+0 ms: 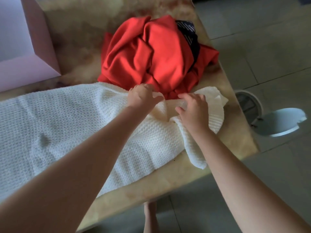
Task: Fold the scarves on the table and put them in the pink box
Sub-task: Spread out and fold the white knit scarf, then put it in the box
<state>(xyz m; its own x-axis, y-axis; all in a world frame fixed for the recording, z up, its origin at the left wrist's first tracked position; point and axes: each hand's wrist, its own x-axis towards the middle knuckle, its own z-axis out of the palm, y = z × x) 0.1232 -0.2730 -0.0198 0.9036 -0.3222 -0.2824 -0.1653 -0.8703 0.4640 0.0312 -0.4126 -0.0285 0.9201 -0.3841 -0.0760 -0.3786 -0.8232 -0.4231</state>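
A white knitted scarf (70, 125) lies spread lengthwise across the marble table (168, 190), running off the left edge of the view. My left hand (141, 96) pinches its far edge near the right end. My right hand (193, 110) grips the bunched fabric of that same end, close to the table's right edge. Just behind my hands sits a crumpled red scarf (151, 52), with a dark striped scarf (190, 36) partly buried under it. The pink box (38, 41) stands open at the far left of the table.
The table's right edge and near corner drop to a grey tiled floor (260, 39). A white round stool or bin (279, 121) stands on the floor to the right. My foot (150, 216) shows below the table's front edge.
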